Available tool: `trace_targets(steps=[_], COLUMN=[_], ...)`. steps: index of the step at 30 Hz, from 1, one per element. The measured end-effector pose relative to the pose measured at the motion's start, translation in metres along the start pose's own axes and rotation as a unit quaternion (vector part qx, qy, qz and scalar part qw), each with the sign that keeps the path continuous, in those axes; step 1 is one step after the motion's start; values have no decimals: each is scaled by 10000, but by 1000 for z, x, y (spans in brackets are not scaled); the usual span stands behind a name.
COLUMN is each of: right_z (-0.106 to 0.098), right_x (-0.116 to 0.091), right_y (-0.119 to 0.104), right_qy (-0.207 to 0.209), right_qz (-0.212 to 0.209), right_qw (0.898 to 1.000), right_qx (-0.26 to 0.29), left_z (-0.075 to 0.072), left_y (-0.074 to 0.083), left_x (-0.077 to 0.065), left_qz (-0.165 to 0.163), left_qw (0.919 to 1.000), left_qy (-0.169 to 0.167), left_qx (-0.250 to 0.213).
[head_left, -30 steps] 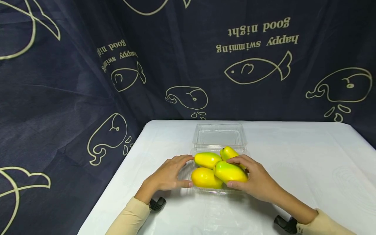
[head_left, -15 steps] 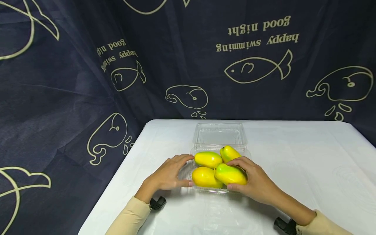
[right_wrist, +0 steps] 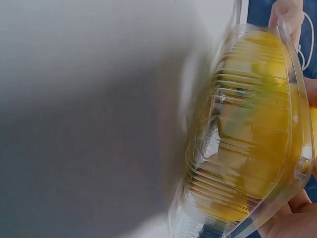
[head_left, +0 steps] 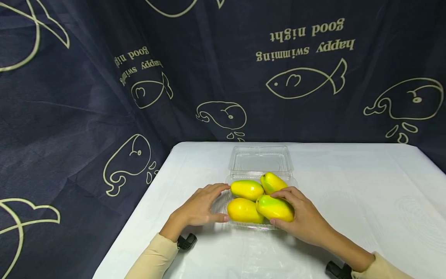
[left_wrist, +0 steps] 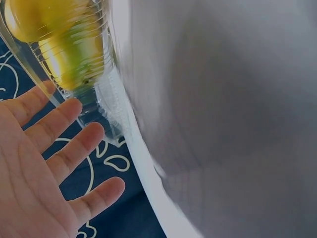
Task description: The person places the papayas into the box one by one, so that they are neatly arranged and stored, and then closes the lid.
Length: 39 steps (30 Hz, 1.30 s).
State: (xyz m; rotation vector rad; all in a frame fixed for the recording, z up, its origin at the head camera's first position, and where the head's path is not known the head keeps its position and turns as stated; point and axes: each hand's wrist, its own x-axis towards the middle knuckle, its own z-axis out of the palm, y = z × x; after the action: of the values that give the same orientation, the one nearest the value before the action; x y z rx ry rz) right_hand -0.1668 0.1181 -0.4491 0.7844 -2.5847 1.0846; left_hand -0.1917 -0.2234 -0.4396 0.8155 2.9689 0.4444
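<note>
A clear plastic clamshell box [head_left: 240, 225] stands on the table with several yellow-green mangoes in it. One mango [head_left: 245, 189] lies at its back left, a yellower mango [head_left: 245, 211] at the front left, another mango [head_left: 271, 182] at the back right. My right hand [head_left: 308, 219] grips the front-right mango [head_left: 274, 208] between thumb and fingers, low over the box. At the box's left side my left hand [head_left: 198, 207] spreads its fingers, fingertips right at the rim. In the left wrist view its fingers [left_wrist: 64, 158] are apart and hold nothing.
The box's lid [head_left: 260, 159] lies folded back toward the far side. A white cloth covers the table [head_left: 352, 186]. Behind and to the left hangs a dark blue curtain [head_left: 195, 69] with fish and whale drawings.
The mango in my right hand has come down slightly and shifted a little right, away from the front-left mango. My left hand has stayed at the box's side.
</note>
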Motion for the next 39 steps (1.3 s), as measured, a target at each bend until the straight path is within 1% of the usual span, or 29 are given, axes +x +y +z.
trace_targets(steps=[5, 12, 21, 26, 30, 34, 39], right_z=[0, -1, -3, -7, -15, -27, -31], right_x=[0, -1, -1, 0, 5, 13, 19], right_y=[1, 0, 1, 4, 10, 19, 30], right_qy=[-45, -189, -86, -94, 30, 275, 362], right_qz=[-9, 88, -92, -88, -115, -226, -347], right_qw=[10000, 9996, 9998, 9999, 9999, 9991, 9977], right_qx=[-79, -178, -183, -82, -68, -237, -448], left_z=[0, -1, -3, -3, -4, -8, -10], left_y=[0, 1, 2, 2, 1, -2, -6], left_x=[0, 0, -1, 0, 2, 5, 8], left_qz=[7, 26, 79, 88, 103, 111, 13], left_qw=[10000, 10000, 9999, 9998, 9998, 9999, 9998], left_qy=[-8, 0, -33, -36, -41, 5, -12], left_qx=[9, 24, 132, 172, 141, 133, 188])
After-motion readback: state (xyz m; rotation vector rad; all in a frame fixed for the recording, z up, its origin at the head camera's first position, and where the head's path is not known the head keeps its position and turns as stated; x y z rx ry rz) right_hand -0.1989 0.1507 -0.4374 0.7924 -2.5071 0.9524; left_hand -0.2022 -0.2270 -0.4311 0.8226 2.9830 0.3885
